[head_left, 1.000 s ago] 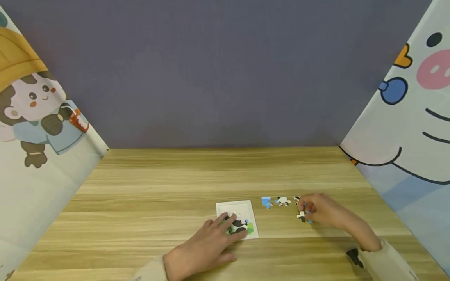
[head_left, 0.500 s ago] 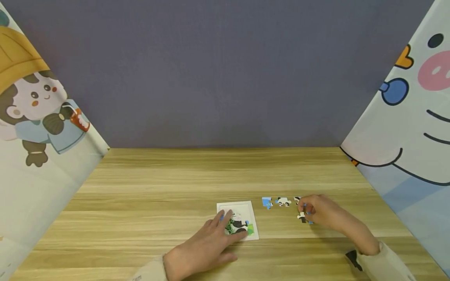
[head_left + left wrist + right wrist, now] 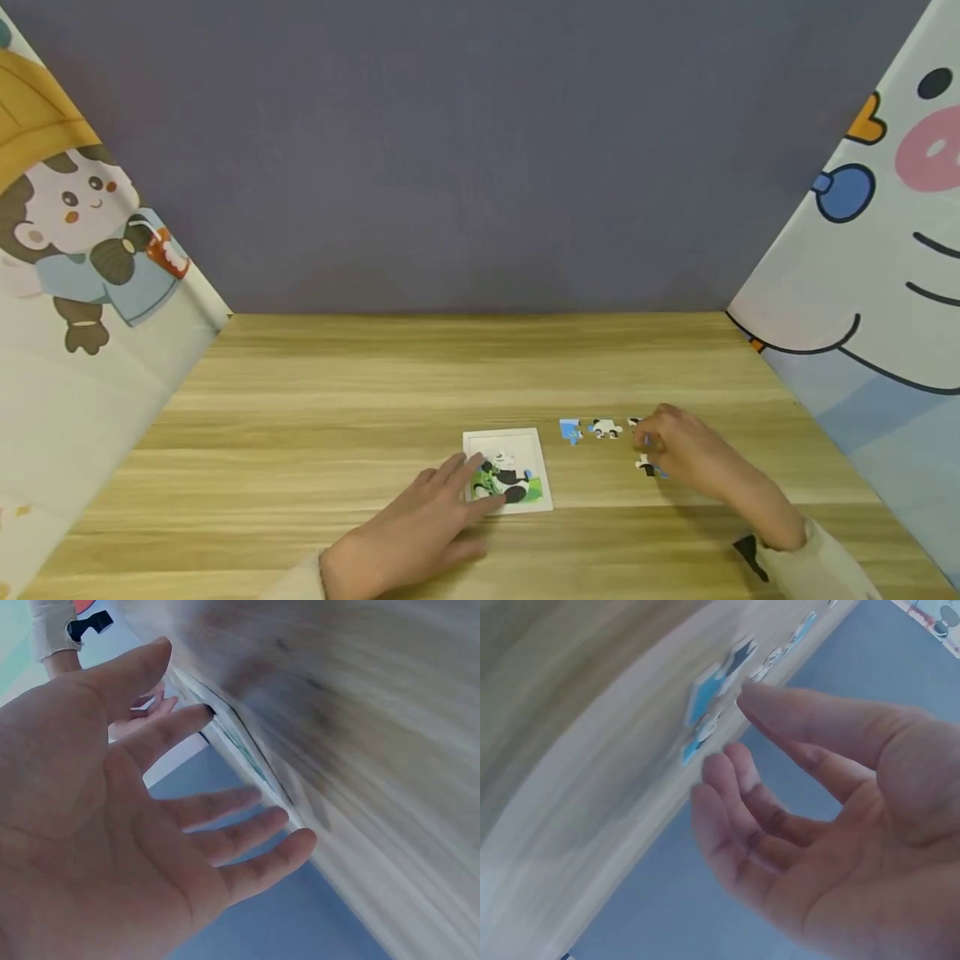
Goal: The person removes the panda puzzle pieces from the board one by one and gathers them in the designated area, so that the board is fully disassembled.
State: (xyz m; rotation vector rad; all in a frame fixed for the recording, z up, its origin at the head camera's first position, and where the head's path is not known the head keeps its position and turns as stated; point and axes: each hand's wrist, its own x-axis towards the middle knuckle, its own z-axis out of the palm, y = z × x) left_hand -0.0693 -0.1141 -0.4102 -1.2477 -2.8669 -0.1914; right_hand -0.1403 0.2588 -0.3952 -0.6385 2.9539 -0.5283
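My left hand (image 3: 416, 521) lies with fingers spread at the left and front edge of a small white puzzle tray (image 3: 469, 437). Inside the tray, joined panda puzzle pieces (image 3: 513, 479) fill the lower part. To the right, my right hand (image 3: 686, 446) hovers over loose jigsaw pieces, its fingers loosely bent. One black, white and blue piece (image 3: 647, 467) shows below its fingertips; another piece (image 3: 634, 423) is partly hidden. In the right wrist view, a blue-edged piece (image 3: 703, 694) lies on the table near the right hand (image 3: 832, 802), with no piece visible between thumb and fingers.
A blue piece (image 3: 570, 430) and a panda-face piece (image 3: 604, 428) lie in a row between tray and right hand. A grey wall (image 3: 480, 167) stands behind the wooden table (image 3: 337, 375). Printed cartoon panels (image 3: 847, 275) flank both sides.
My left hand has drawn back left, uncovering more of the panda picture. My right hand has lifted slightly above the loose pieces, showing more of the lower one.
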